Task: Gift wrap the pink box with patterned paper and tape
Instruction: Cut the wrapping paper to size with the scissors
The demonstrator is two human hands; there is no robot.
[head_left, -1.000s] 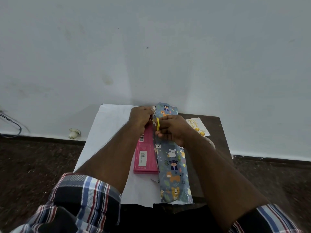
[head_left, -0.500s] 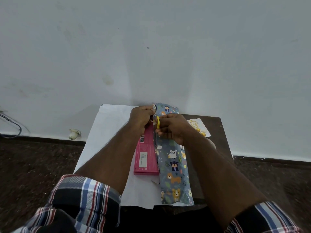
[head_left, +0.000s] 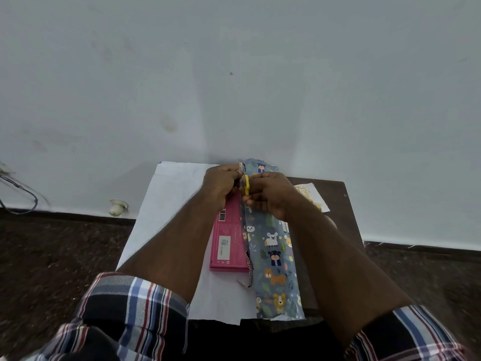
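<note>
A long pink box [head_left: 229, 243] lies on the white underside of the wrapping paper [head_left: 169, 204]. The blue animal-patterned side of the paper [head_left: 273, 256] is folded over along the box's right edge. My left hand [head_left: 221, 183] pinches the paper's edge at the far end of the box. My right hand [head_left: 270, 194] grips yellow-handled scissors [head_left: 246, 185] right beside it, at the fold. The scissor blades are hidden between my hands.
The paper covers most of a small dark brown table [head_left: 335, 194] standing against a white wall. A white card with yellow print [head_left: 312, 196] lies at the table's far right. Dark floor surrounds the table, with a cable [head_left: 23, 194] at the left.
Both hands have crept slightly toward the far end of the paper, the scissors moving with them. The box has not moved.
</note>
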